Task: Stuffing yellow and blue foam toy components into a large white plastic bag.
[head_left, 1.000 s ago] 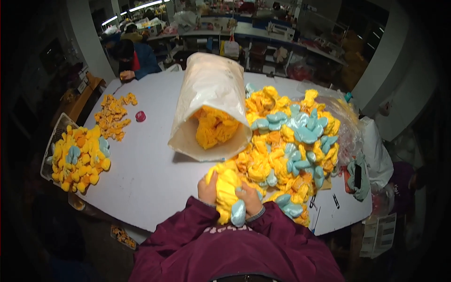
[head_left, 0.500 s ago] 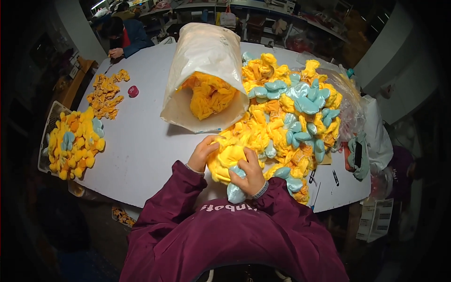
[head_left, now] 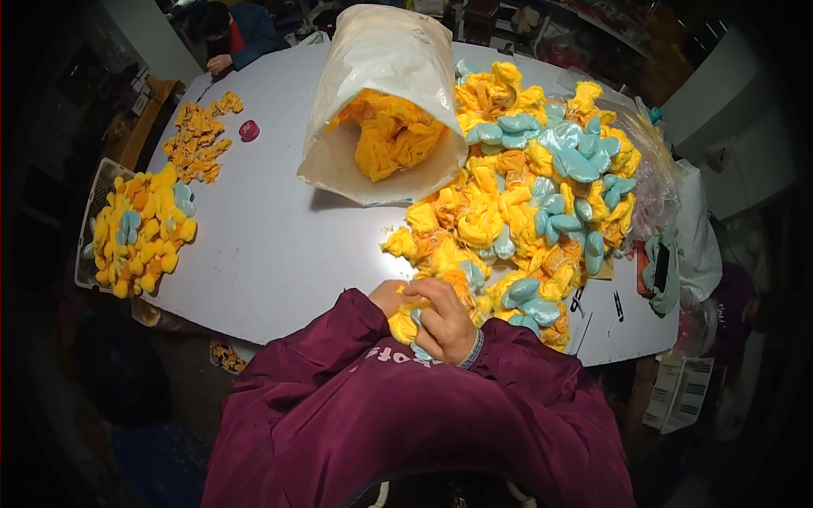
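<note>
Close to my body, at the table's near edge, both hands are closed on a yellow plush piece (head_left: 403, 328) with pale blue shiny parts. My left hand (head_left: 389, 297) grips its far left side and is partly covered. My right hand (head_left: 449, 320) lies over it with bent fingers, hiding most of the piece. Just beyond and to the right spreads a big heap of similar yellow plush pieces (head_left: 478, 222) with pale blue shiny parts. A large white sack (head_left: 385, 63) lies on its side past my hands, its mouth toward me, with yellow-orange plush pieces (head_left: 391, 144) inside.
At left, a white basket (head_left: 87, 269) holds finished-looking yellow plush pieces. Orange scraps (head_left: 196, 146) and a small pink round object (head_left: 248, 130) lie beyond it. Black snips (head_left: 618, 306) rest at right, beside clear plastic bags (head_left: 656, 195). Another person (head_left: 246, 38) sits at the far left.
Both hands have drawn the yellow plush piece nearer my body, and my right hand now covers more of it. The view has shifted, so the table appears higher.
</note>
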A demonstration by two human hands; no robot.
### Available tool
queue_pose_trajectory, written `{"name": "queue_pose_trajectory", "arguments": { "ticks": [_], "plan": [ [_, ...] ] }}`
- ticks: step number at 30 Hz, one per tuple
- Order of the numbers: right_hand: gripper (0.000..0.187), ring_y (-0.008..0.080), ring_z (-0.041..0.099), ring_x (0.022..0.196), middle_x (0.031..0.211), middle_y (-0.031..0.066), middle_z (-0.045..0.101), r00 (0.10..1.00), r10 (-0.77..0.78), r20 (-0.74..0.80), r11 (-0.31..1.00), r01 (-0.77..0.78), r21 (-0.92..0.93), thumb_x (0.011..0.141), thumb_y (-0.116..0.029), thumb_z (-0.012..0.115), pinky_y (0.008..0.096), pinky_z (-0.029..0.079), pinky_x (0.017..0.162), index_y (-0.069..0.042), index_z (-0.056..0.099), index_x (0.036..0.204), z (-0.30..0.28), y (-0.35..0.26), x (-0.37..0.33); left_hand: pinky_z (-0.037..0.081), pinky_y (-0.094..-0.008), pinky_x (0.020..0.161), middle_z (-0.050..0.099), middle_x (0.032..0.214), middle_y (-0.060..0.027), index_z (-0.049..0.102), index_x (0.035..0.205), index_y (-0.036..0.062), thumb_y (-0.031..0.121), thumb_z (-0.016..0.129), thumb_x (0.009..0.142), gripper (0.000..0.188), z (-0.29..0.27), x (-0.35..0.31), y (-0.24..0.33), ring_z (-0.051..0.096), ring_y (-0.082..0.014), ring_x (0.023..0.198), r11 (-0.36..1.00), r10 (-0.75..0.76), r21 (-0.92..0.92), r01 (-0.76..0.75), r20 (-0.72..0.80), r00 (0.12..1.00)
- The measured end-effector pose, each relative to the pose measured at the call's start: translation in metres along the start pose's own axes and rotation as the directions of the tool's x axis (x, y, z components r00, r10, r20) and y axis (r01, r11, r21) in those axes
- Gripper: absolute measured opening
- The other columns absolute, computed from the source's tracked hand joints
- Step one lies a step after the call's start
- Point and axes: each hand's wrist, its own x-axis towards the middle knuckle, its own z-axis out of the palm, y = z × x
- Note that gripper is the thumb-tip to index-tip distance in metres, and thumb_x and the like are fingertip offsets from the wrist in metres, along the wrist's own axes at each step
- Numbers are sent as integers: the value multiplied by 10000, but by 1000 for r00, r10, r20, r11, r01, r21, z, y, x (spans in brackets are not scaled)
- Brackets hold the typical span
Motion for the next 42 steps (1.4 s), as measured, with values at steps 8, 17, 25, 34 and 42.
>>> {"name": "queue_pose_trajectory", "arguments": {
  "ticks": [8,17,25,34,42],
  "plan": [
    [106,298,541,989,1111,167,546,859,501,-106,861,-483,159,716,25,575,361,436,890,13,528,811,-19,54,-35,538,-273,653,639,927,-154,552,1033,-36,208,517,955,258,15,-19,53,643,-191,740,860,-363,-338,382,121,924],
    [261,259,562,858,1021,101,582,923,366,117,903,-322,-285,772,-4,603,309,460,759,-9,547,1027,-31,39,0,550,-273,626,633,889,-149,511,1072,-39,251,507,979,304,34,-2,94,646,-191,697,801,-342,-487,349,106,934],
    [228,99,537,708,917,46,611,663,687,298,389,-682,619,844,12,583,203,430,637,-17,570,1069,-20,23,-8,480,-240,568,595,748,-73,564,893,23,261,540,957,248,-8,-6,56,564,-140,642,988,-151,20,154,-127,980],
    [158,44,493,669,867,21,597,675,689,264,339,-623,705,864,12,576,155,401,605,-6,600,1020,-1,11,-40,429,-325,583,559,673,-81,546,773,1,269,549,929,310,-19,-31,-31,503,-190,603,875,-294,404,266,6,956],
    [245,99,518,678,905,45,610,591,807,-11,482,-648,590,881,-104,601,200,440,624,-9,555,1103,-28,52,-58,428,-326,591,572,674,-105,563,807,-1,262,534,929,292,9,-41,10,510,-217,613,868,-279,420,265,-28,960]
  ]
}}
